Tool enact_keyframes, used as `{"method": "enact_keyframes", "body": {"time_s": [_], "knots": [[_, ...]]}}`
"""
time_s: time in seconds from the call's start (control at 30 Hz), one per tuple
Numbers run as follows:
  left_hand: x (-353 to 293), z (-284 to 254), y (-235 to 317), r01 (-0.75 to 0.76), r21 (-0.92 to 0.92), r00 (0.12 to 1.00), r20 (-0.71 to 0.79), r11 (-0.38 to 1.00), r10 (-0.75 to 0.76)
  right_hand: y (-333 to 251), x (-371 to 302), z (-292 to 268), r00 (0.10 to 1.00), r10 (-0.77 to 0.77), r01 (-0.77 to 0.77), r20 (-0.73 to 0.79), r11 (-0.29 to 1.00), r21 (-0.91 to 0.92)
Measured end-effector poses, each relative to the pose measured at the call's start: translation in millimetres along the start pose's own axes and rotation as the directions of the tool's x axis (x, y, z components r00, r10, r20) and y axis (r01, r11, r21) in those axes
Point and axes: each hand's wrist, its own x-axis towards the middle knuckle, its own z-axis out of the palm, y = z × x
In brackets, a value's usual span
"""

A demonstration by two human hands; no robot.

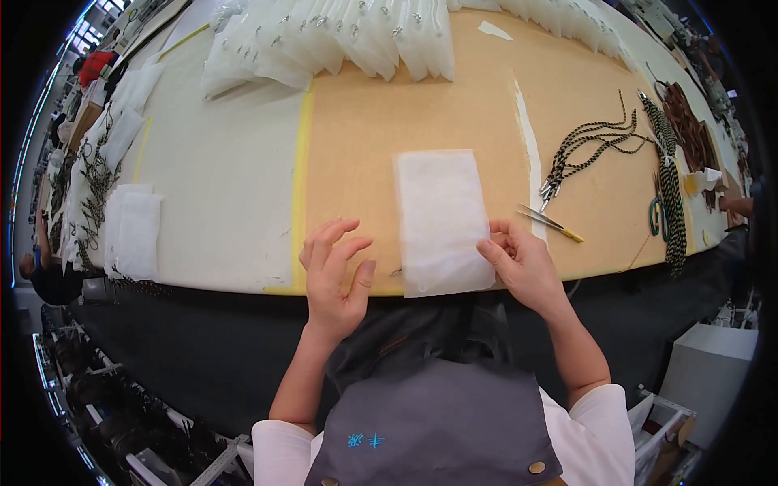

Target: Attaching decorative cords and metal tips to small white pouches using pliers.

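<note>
Your right hand point(523, 263) pinches the right edge of the white translucent pouch point(442, 220); the pouch extends left from it, long axis pointing away from you. Your left hand point(334, 271) hovers open and empty, just left of the pouch.

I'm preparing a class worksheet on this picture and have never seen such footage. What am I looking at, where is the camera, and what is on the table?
This is one fisheye view from a camera worn on a person's head, looking down, so straight edges bend. The right hand touches the edge of a white translucent rectangular pouch on the tan work table. The left hand hovers open beside it, holding nothing. Nearby lie metal tweezers with a yellow tip, black-and-cream braided cords, and rows of white pouches.
</note>
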Motion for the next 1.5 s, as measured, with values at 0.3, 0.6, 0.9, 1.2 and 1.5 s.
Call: {"method": "enact_keyframes", "body": {"time_s": [0.3, 0.6, 0.9, 1.2, 1.5], "knots": [[-29, 21, 4, 0.079, -0.091, 0.995, 0.063, 0.993, -0.074, 22, -42, 9, 0.972, -0.21, 0.139, -0.107, 0.877, -0.459], [-27, 20, 6, 0.075, -0.085, 0.993, 0.102, 0.994, -0.066, 29, -27, 12, 0.821, -0.565, 0.493, -0.082, 0.774, -0.397], [-4, 27, 30, -0.111, -0.054, 0.942, 0.312, 0.992, 0.122, 50, -12, 11, 0.808, -0.562, 0.481, -0.178, 0.803, -0.35], [-8, 59, 25, -0.23, 0.137, 0.949, 0.249, 0.963, 0.191, 22, 4, -43, 0.88, -0.471, 0.382, -0.06, 0.776, -0.502], [-3, 77, 29, -0.191, 0.189, 0.978, 0.126, 0.963, 0.169, 26, 63, -132, 0.86, -0.51, 0.327, 0.03, 0.505, -0.799]]}}
